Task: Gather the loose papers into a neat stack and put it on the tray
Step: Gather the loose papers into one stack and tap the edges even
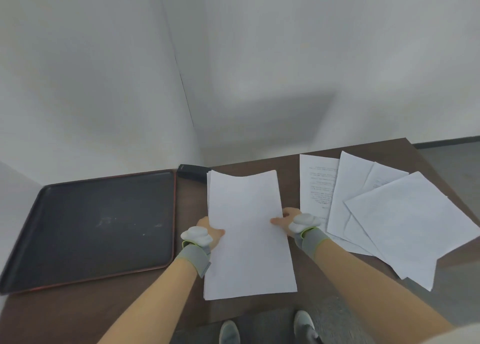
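A stack of white papers (246,229) is held above the middle of the brown table, its long side running away from me. My left hand (210,230) grips its left edge and my right hand (284,220) grips its right edge, thumbs on top. The dark tray (85,187) with a reddish rim lies flat at the left, with nothing on it. Several loose sheets (389,213) lie fanned and overlapping on the table at the right; one printed page (318,185) is partly under them.
A small black box (192,171) sits at the table's back edge between tray and stack. White walls meet in a corner behind the table (104,312). The loose sheets overhang the table's right front edge. My shoes (265,328) show below the near edge.
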Motion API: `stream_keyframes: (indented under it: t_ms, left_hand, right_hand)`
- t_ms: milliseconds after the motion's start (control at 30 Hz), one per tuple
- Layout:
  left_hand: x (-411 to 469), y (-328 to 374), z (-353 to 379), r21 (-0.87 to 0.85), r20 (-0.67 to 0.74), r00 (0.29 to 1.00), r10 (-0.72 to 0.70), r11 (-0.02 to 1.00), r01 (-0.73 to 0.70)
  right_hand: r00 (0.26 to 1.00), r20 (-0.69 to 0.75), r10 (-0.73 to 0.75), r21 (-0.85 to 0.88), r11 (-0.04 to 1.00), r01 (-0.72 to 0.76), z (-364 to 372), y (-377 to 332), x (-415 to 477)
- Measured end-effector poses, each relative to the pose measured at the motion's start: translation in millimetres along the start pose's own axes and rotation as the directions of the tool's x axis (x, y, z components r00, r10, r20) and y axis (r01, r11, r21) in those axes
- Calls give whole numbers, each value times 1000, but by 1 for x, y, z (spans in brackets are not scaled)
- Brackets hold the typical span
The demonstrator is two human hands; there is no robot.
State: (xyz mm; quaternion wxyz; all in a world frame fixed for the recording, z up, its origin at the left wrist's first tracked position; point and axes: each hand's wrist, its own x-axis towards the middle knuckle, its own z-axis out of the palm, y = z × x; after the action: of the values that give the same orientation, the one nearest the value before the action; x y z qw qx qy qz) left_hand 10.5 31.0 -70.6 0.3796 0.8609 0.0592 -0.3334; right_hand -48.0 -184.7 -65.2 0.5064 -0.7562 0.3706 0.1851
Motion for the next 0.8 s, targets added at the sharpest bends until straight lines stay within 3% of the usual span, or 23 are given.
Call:
stream_keyframes:
  t_ms: [200,333,400,500,600,700,800]
  left_hand:
    - [-5,7,12,216,-230,960,-157,954,208]
    - [-12,20,36,270,-466,883,-56,941,202]
    - [-12,41,56,267,-434,901,28,959,99]
    - [-12,87,98,191,-351,927,130,979,-65]
    - [-15,133,144,139,-222,954,200,975,-172]
    - [-14,161,180,180,-39,980,196,966,-186]
    - [-10,171,203,333,113,988,106,933,-138]
  right_hand:
    - [997,-42,-60,-31,998,59,-33,20,7]
    - [988,-107,-113,-92,990,103,-88,34,13]
    - [982,-171,-82,-144,988,57,-125,48,17]
    - [929,-369,7,-313,941,-131,-182,77,22]
    - [861,-504,64,-172,970,-173,-230,114,23]
    - [857,-488,163,-183,941,-283,-262,145,23]
    - [928,-308,212,-489,801,-346,-274,165,26]
